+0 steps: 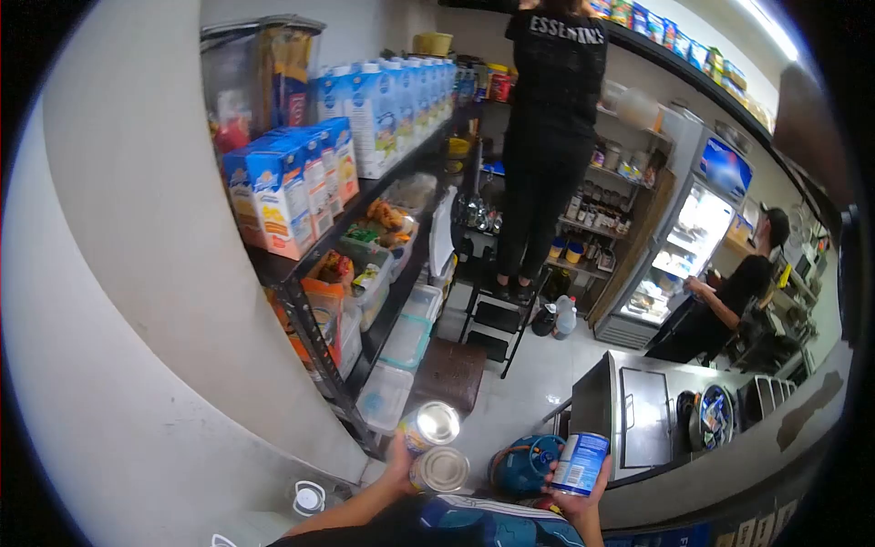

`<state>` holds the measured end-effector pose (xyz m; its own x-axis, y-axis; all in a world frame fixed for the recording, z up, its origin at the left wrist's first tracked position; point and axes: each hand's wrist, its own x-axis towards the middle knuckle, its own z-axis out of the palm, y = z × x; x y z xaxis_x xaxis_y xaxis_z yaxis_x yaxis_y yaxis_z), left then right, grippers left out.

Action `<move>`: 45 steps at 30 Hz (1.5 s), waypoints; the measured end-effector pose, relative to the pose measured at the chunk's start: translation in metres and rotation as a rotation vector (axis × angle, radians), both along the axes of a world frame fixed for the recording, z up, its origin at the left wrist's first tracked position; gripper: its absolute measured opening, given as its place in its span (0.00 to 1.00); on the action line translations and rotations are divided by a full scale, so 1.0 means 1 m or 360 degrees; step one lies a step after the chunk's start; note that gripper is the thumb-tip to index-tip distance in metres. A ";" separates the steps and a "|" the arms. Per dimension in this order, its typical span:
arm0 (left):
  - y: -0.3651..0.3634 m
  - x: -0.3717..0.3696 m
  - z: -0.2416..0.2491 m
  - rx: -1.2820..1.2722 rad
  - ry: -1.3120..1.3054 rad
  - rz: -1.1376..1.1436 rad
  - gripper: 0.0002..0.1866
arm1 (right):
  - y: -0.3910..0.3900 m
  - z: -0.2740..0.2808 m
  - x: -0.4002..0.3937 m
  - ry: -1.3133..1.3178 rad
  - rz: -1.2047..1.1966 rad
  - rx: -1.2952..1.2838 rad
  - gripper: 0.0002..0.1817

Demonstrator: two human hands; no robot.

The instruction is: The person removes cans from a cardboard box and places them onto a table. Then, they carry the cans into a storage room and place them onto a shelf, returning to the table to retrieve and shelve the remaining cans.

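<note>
My left hand (397, 469) is closed around two cans at the bottom centre. The farther can (431, 425) shows a shiny metal lid; the nearer can (441, 469) sits against it, also lid up. In my right hand (592, 500) is a blue and white labelled can (581, 463), tilted so that its printed side and barcode face me. The fingers wrap it from below and the sides. Both hands are held low, in front of my patterned blue apron or clothing (483, 518).
On the left, a black shelf (314, 251) holds milk cartons (378, 109), juice-like boxes (283, 187) and plastic bins. Ahead, a person (551, 118) stands on a step stool (497, 317). Another person (720, 301) is by a lit fridge (679, 246). A blue gas cylinder (524, 467) stands near a steel counter (645, 415).
</note>
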<state>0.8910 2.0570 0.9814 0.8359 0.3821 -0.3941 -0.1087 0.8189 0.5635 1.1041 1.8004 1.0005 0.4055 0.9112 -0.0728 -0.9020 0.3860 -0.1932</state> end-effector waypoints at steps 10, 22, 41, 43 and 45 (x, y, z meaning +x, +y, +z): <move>0.044 -0.004 -0.003 -0.0225 0.0087 -0.0208 0.53 | 0.053 0.050 -0.002 -0.0343 -0.0579 -0.0331 0.46; 0.077 -0.003 -0.056 -0.0198 0.0092 -0.0187 0.55 | 0.069 0.043 0.026 -0.0810 -0.0703 -0.0247 0.42; 0.046 0.149 -0.034 -0.0328 -0.0106 -0.0103 0.51 | -0.013 -0.022 0.123 -0.1118 -0.1155 -0.1668 0.38; 0.048 0.161 -0.038 -0.0175 -0.0080 -0.0151 0.51 | -0.024 -0.022 0.129 -0.0956 -0.1185 -0.1645 0.36; 0.044 0.175 -0.031 -0.0270 -0.0075 -0.0174 0.51 | -0.036 -0.033 0.135 -0.0885 -0.1191 -0.1612 0.35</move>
<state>1.0656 2.1010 0.9509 0.8878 0.2192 -0.4046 -0.0367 0.9102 0.4126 1.2389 1.7645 0.9677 0.9654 0.1112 -0.2360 -0.2553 0.2163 -0.9424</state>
